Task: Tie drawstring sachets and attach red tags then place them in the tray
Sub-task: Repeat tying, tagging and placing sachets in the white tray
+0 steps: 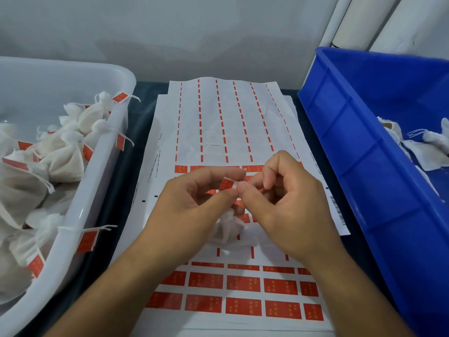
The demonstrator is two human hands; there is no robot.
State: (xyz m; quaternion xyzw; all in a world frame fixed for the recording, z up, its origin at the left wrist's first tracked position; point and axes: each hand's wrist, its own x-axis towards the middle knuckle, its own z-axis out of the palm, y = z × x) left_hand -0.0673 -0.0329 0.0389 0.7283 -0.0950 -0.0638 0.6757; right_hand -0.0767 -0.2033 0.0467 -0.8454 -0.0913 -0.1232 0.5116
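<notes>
Red tag point(227, 184) is sitting pinched between left hand point(194, 203) and right hand point(281, 200) fingertips; white sachet point(224, 229) is lying just beneath them. Its gold print is unreadable.

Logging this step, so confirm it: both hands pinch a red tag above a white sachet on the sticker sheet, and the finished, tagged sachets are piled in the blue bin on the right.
One detail is wrong. The head view shows the tagged sachets piled in the white tub on the left; the blue bin holds untagged ones. The rest stands: left hand and right hand pinch the red tag above the white sachet on the sticker sheet.
</notes>
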